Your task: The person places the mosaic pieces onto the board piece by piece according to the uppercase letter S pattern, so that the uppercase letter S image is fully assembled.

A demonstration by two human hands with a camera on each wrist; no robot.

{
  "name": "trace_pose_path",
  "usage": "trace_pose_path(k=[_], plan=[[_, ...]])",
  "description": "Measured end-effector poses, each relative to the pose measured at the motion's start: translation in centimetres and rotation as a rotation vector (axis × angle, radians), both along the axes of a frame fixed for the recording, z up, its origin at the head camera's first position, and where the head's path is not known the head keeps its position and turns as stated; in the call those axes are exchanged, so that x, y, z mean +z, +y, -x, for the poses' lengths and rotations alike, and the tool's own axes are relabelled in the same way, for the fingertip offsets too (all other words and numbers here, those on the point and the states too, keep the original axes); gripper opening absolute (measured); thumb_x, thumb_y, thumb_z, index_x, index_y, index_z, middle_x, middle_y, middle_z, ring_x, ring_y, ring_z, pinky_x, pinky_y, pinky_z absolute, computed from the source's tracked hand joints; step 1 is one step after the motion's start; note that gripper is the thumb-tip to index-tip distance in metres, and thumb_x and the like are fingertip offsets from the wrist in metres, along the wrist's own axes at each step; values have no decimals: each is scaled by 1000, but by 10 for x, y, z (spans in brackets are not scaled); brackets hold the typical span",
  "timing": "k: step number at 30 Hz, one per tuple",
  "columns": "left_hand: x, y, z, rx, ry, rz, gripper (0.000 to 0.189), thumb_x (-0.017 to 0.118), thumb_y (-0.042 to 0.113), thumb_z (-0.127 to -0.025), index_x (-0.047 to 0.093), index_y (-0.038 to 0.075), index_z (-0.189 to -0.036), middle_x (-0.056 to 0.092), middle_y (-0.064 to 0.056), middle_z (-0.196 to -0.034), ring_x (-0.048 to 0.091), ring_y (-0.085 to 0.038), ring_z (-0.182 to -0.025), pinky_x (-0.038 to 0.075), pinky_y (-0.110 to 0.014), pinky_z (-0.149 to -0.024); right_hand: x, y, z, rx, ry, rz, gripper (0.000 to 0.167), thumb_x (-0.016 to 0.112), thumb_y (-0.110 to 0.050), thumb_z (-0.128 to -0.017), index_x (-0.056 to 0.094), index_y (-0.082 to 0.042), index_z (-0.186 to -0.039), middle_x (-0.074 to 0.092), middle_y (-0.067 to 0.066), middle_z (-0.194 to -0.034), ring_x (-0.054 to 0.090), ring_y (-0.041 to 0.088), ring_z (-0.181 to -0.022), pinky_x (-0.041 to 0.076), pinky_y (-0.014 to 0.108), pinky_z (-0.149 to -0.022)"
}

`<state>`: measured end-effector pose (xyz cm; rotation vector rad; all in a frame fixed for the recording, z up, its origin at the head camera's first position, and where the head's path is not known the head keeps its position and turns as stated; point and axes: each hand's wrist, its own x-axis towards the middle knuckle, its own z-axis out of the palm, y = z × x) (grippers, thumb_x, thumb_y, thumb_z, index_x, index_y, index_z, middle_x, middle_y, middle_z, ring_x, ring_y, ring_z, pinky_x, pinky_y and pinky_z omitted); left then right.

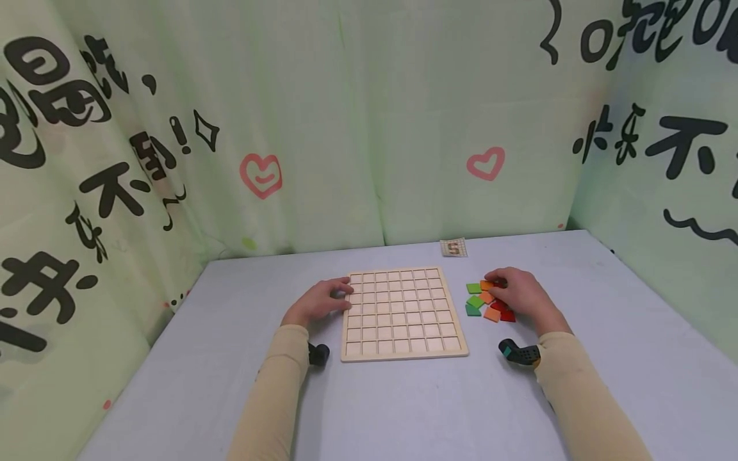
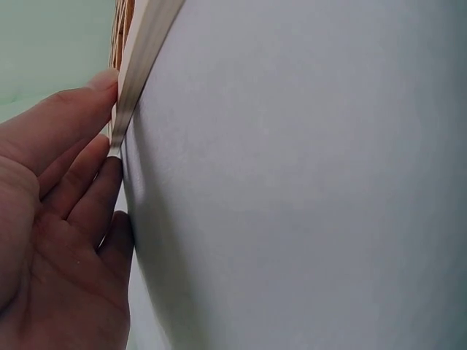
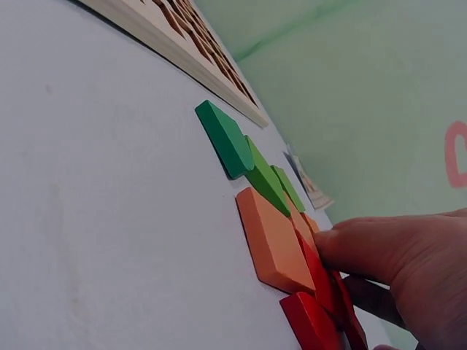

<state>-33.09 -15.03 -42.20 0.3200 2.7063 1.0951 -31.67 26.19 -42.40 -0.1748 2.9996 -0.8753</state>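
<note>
"Where are the flat, square red, orange and green tiles?"
"On the white counter, beside the pale wooden grid board. The right hand touches them; whether its fingers clamp one, can't tell."
"The left hand?"
"Fingers apart, touching the board's edge."

From where I sit, I am looking into a small curtained enclosure. Pale green cloth hangs in soft folds on the left, far and right sides, marked with big black characters and red outlined hearts. A table with a plain whitish top reaches nearly to the cloth. I cannot tell whether home, office or lab surrounds it.
</note>
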Motion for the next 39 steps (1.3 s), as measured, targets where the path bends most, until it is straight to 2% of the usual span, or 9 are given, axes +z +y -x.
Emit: trace_pose_path(k=[7, 15, 25, 33, 39], plan=[[-1, -1, 2, -11, 1, 6, 34, 72, 16, -88, 68, 10, -121, 44, 0, -151, 28, -26, -145, 23, -45, -118, -4, 1, 1, 12, 25, -17, 43, 64, -12, -94, 56, 6, -132, 55, 29, -129, 48, 44, -115, 43, 59, -98], [0, -1, 0, -17, 17, 5, 32, 71, 14, -88, 68, 8, -119, 45, -2, -151, 28, -27, -145, 24, -45, -117, -5, 2, 1, 37, 48, -33, 39, 63, -11, -94, 59, 5, -129, 56, 28, -128, 48, 44, -116, 42, 60, -99], [-1, -2, 1, -13, 15, 13, 33, 72, 16, -88, 69, 9, -119, 44, 0, -151, 28, -25, -145, 23, -44, -118, 11, 9, -2, 17, -80, -59, 51, 67, -17, -91, 51, 8, -132, 53, 31, -126, 49, 43, -110, 49, 56, -92], [-2, -2, 2, -14, 13, 13, 32, 72, 16, -88, 68, 10, -120, 44, 0, -151, 28, -26, -145, 23, -45, -118, 12, 6, -4, -10, -66, -45, 41, 64, -10, -92, 55, 9, -127, 59, 29, -116, 56, 35, -95, 53, 48, -86], [-2, -2, 2, -12, 15, 13, 32, 71, 16, -88, 69, 11, -119, 44, 0, -151, 28, -26, -145, 24, -45, -117, 11, 3, -3, -15, -65, -46, 42, 64, -12, -93, 56, 10, -128, 60, 27, -114, 55, 34, -94, 53, 47, -86]])
